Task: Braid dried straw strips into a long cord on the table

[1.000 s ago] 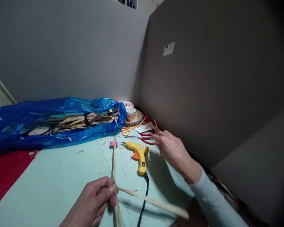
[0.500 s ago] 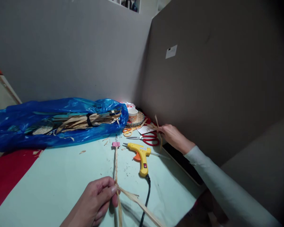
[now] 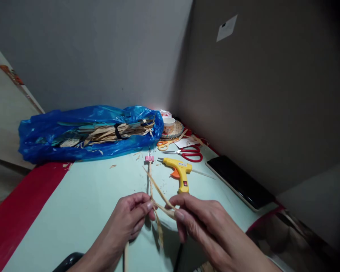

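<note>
A thin straw braid (image 3: 150, 181) runs toward me from a pink binder clip (image 3: 149, 158) on the pale green tabletop. My left hand (image 3: 130, 217) pinches the braid's near end between thumb and fingers, with loose strands hanging below. Close to its right, my right hand (image 3: 206, 223) is closed on a straw strip (image 3: 160, 192), whose free tip points up and left across the braid. Another strand stretches between the two hands. Just beyond my right hand lies a yellow glue gun (image 3: 183, 173), its handle's lower end hidden behind the fingers.
A blue plastic bag (image 3: 59, 151) of dried straw lies at the back left. Behind the glue gun are red-handled scissors (image 3: 192, 154), orange scissors (image 3: 164, 145) and a paper cup (image 3: 169, 126) on a woven tray. A black tablet-like device (image 3: 239, 181) lies by the right wall.
My right hand has come back from the far right corner with a straw strip, and is now beside my left hand. My left hand still pinches the braid. The view has shifted.
</note>
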A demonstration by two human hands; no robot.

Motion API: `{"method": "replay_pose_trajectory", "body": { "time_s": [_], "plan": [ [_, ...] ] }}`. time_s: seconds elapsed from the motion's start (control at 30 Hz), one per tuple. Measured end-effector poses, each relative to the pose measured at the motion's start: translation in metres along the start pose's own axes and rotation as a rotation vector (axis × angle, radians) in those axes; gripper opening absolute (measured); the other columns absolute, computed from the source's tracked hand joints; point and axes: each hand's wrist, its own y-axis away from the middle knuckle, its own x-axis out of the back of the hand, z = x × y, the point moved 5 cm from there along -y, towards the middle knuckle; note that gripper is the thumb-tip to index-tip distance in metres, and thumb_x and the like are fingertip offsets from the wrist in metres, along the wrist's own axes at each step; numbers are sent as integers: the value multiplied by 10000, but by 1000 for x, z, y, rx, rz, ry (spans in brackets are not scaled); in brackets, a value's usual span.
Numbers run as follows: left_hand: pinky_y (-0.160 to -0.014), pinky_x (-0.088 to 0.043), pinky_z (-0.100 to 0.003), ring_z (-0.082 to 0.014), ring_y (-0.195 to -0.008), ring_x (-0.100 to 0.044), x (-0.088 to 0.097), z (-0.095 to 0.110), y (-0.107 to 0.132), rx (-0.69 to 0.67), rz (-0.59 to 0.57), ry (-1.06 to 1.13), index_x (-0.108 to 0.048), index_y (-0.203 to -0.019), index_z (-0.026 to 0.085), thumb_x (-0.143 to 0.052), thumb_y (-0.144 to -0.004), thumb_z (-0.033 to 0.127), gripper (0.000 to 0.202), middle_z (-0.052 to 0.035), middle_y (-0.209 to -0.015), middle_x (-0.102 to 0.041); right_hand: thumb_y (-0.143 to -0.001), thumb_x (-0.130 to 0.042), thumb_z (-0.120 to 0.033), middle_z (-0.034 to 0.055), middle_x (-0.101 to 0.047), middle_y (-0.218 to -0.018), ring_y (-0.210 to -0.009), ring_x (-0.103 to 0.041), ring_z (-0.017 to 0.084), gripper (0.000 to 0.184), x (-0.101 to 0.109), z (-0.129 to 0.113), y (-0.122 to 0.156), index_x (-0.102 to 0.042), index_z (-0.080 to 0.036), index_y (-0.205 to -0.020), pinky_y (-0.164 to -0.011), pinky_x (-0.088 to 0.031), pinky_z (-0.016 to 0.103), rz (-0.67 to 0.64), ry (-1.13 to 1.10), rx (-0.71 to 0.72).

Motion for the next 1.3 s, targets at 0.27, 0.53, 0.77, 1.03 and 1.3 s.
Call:
{"method": "replay_pose_trajectory", "body": {
  "time_s": [0.27,0.53,0.77,1.03,1.3],
  "plan": [
    [-406,-70,-211,-39,-401,-148,2,5,8,-11,80,-111,-685,-719,133,-634,-810,444,328,105,-408,-268,-950,-371,-356,27,-597,-598,-472,-487,165,224,-39,29,15,-523,-244,-830,-466,-303,274,17,185,-188],
    [-401,-72,-191,-38,-409,-140,4,1,5,48,85,-69,-665,-673,149,-695,-755,426,290,112,-409,-244,-907,-363,-259,55,-629,-624,-454,-456,155,199,-40,36,14,-555,-217,-873,-436,-243,274,-133,284,-232],
    [-379,-80,-181,-7,-370,-156,2,2,4,72,112,-26,-649,-627,135,-727,-709,406,293,96,-426,-357,-772,-457,-156,46,-605,-552,-409,-477,160,179,-44,38,11,-580,-205,-893,-393,-173,271,-184,472,-173],
    [-341,-92,-173,2,-317,-172,7,-9,-4,68,61,0,-648,-638,134,-722,-704,418,300,97,-392,-387,-680,-509,-99,15,-641,-520,-393,-594,204,341,-49,33,0,-597,-206,-992,-350,-110,275,-240,698,-57],
    [-351,-76,-163,14,-345,-164,3,-2,0,38,55,54,-627,-661,133,-762,-697,411,312,84,-468,-453,-666,-550,-116,-4,-656,-490,-335,-596,232,325,-60,44,-4,-539,-224,-972,-323,-48,295,-188,910,58]
  ]
}}
